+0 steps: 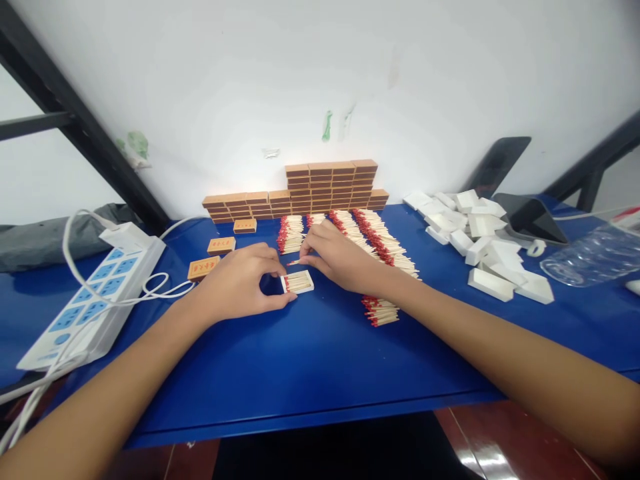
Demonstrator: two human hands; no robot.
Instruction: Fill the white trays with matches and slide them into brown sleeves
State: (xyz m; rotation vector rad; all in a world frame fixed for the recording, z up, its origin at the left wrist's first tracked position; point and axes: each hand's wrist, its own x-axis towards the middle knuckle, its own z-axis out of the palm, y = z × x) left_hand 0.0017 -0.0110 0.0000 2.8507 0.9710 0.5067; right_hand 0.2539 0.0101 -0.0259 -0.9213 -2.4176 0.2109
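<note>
A white matchbox tray (299,282) lies on the blue table with several red-tipped matches in it. My left hand (245,280) grips the tray's left end between thumb and fingers. Just above the tray, my right hand (333,253) pinches a match (294,263) whose red head points left. Rows of loose matches (383,240) lie behind and to the right of my right hand, and my forearm covers part of them. A smaller bundle of matches (291,233) lies behind the tray. Three orange matchbox sleeves (204,268) sit left of and behind my left hand.
Stacked matchboxes (330,187) stand against the white wall. A heap of white trays (480,233) lies at the right, near a black phone stand (533,217) and a clear plastic bottle (595,253). A power strip (95,300) with white cables occupies the left side.
</note>
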